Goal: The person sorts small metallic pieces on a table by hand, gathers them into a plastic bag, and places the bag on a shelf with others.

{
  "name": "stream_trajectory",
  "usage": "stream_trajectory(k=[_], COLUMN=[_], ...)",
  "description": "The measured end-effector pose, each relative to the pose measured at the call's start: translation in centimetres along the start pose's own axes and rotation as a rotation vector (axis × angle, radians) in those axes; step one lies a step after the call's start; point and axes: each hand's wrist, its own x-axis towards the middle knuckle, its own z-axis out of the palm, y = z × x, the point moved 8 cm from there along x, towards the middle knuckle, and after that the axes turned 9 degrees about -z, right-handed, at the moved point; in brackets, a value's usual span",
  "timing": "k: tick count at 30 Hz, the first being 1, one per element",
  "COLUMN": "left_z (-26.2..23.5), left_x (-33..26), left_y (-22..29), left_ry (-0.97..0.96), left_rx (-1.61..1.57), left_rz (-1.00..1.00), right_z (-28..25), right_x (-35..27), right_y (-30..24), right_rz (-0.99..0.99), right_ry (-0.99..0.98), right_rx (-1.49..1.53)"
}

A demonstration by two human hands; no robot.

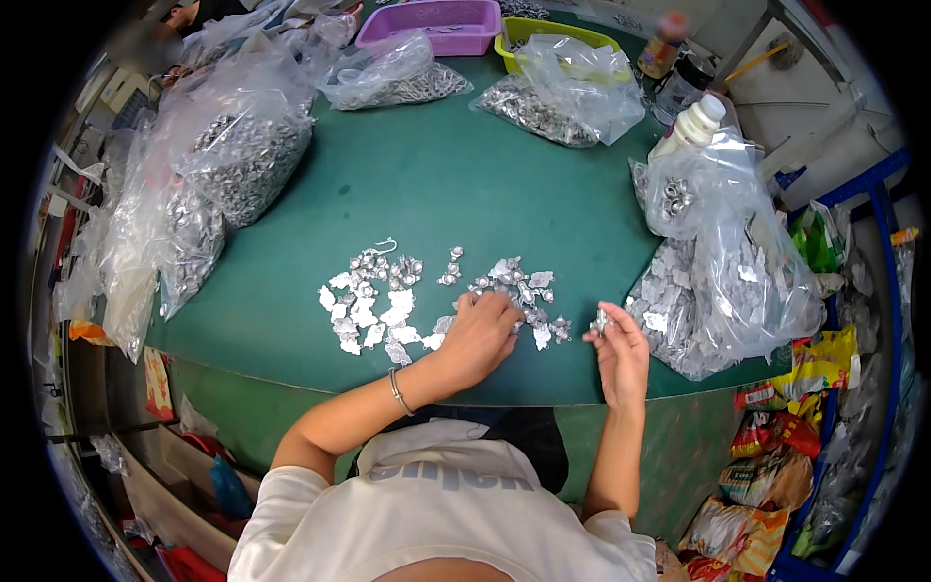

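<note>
Our left hand (480, 335) rests fingers-down on the scattered metal parts (407, 301) on the green tabletop (436, 184), its grip loosely curled over a few of them. Our right hand (619, 347) hovers just beside the pile, pinching one small part (602, 321) between its fingertips. A clear bag (722, 281) of parts sits close at right; more bags (233, 165) crowd the left. Purple (436, 24) and yellow trays (543, 39) stand at the far edge.
</note>
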Motion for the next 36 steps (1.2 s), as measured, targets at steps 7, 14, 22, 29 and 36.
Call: stream_trajectory(k=[7,14,22,29,36], left_z=[-0.5,1.2,1.9,1.3,-0.6], left_x=[1.0,1.3,1.6,2.4,3.1], left_y=[-0.3,0.1,0.3,1.8,-0.3], left_ry=[0.112,-0.050,-0.102,-0.068,0.113], left_rx=[-0.145,-0.045,0.041,0.007,-0.264], left_rz=[-0.017,-0.058,0.052,0.088,0.001], right_z=[-1.2,3.1,3.0,3.2,1.5], right_x=[-1.4,-2.5,-2.7,-3.0,-1.6], right_y=[1.7,-0.3,0.7,-0.1,0.1], right_rz=[0.022,-0.416,-0.464,-0.701,-0.626], right_ry=[-0.101,-0.121,-0.159,-0.114,0.001], right_rx=[-0.290,-1.454,-1.463,-1.497,-1.280])
